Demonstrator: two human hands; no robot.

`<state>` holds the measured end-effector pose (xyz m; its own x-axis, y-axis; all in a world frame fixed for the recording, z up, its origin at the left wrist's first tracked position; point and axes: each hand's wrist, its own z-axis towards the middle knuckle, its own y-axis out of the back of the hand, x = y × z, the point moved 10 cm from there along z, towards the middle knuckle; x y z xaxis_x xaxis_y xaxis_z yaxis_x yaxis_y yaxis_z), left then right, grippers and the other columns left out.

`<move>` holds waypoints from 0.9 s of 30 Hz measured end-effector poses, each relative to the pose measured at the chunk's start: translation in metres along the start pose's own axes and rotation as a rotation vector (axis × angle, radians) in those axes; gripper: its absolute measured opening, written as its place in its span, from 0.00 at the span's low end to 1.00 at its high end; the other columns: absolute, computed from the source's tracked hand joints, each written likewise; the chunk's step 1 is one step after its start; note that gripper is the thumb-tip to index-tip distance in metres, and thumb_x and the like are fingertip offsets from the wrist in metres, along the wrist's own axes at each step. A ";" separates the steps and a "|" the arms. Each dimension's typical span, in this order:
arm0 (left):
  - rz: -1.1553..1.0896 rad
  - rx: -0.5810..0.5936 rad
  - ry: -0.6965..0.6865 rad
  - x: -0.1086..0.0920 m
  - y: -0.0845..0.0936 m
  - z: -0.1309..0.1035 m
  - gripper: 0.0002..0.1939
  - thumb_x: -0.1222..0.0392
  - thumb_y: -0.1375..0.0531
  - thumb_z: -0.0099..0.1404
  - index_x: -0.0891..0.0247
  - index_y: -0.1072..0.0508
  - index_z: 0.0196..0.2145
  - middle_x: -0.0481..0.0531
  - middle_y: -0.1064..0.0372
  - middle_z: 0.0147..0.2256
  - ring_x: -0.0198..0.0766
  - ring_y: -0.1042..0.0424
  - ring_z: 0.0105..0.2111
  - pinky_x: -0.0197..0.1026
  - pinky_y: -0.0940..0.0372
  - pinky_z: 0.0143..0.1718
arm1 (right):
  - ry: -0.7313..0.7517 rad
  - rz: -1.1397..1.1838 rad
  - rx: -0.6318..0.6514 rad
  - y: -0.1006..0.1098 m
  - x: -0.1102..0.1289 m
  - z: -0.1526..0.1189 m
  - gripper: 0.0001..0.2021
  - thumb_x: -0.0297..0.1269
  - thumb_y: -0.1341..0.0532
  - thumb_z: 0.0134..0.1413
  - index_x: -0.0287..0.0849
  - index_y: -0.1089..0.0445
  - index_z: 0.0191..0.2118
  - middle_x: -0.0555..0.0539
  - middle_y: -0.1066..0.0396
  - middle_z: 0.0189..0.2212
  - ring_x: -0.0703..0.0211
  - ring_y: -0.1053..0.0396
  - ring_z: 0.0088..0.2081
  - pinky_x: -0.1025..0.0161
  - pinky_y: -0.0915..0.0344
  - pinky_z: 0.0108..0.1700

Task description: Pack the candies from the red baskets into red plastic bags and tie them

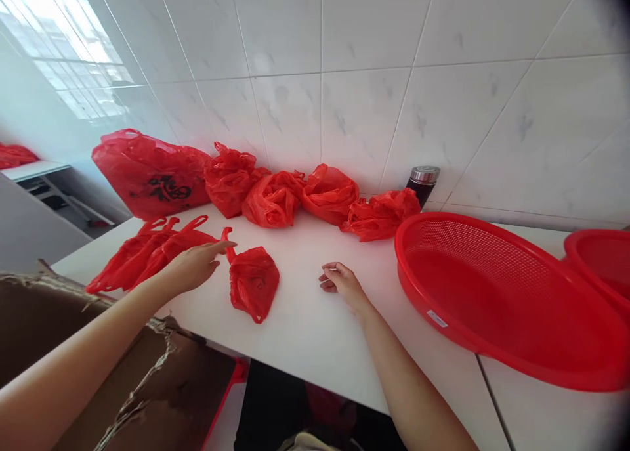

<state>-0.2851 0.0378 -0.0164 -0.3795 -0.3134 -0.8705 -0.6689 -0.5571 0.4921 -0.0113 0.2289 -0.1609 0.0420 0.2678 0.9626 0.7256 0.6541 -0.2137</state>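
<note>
My left hand [194,267] reaches to a small red plastic bag [254,283] on the white table. Its fingers are at the bag's raised handle and seem to pinch it, though the thumb shows a little apart. The bag's body rests on the tabletop, bunched near the handle. To the right of that bag, my right hand [342,283] hovers over the table with loosely bent fingers, apart from one another and holding nothing. Under my left forearm and wrist lie several flat red plastic bags [157,247], their handles pointing away from me.
Along the tiled wall stand a large printed red bag [152,175] and several filled red bags [273,200]. A dark flask [423,183] is behind them. Red perforated baskets [438,316] occupy the right side. An open cardboard box [197,379] sits below the table's left front edge.
</note>
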 end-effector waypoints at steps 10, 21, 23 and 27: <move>0.728 0.300 -0.507 -0.006 -0.059 -0.009 0.09 0.60 0.41 0.59 0.53 0.23 0.37 0.56 0.26 0.40 0.49 0.30 0.41 0.43 0.40 0.47 | 0.011 -0.006 0.001 -0.001 0.002 -0.002 0.14 0.47 0.35 0.46 0.43 0.31 0.35 0.48 0.27 0.29 0.60 0.29 0.29 0.58 0.32 0.37; 0.840 -0.178 -0.098 0.004 0.035 0.023 0.20 0.52 0.51 0.68 0.64 0.36 0.53 0.54 0.30 0.38 0.47 0.31 0.38 0.42 0.40 0.41 | -0.010 -0.040 0.003 -0.002 0.001 -0.002 0.13 0.46 0.36 0.48 0.43 0.31 0.35 0.47 0.27 0.30 0.61 0.29 0.29 0.59 0.32 0.37; 0.863 -0.179 -0.024 0.022 0.046 0.028 0.21 0.52 0.50 0.68 0.66 0.37 0.54 0.56 0.29 0.38 0.48 0.31 0.38 0.45 0.39 0.42 | -0.012 -0.046 0.005 -0.002 0.001 -0.002 0.13 0.46 0.36 0.49 0.43 0.31 0.36 0.47 0.27 0.30 0.61 0.29 0.30 0.59 0.32 0.38; 0.915 -0.244 0.087 0.043 0.071 0.030 0.26 0.51 0.53 0.68 0.72 0.41 0.57 0.71 0.33 0.48 0.61 0.31 0.43 0.58 0.38 0.41 | -0.013 -0.060 0.003 -0.002 0.000 -0.002 0.13 0.46 0.37 0.49 0.43 0.32 0.37 0.48 0.27 0.31 0.61 0.29 0.30 0.60 0.32 0.38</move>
<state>-0.3680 0.0076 -0.0192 -0.6347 -0.7581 -0.1499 0.0196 -0.2096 0.9776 -0.0119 0.2261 -0.1602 -0.0104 0.2375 0.9713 0.7243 0.6715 -0.1564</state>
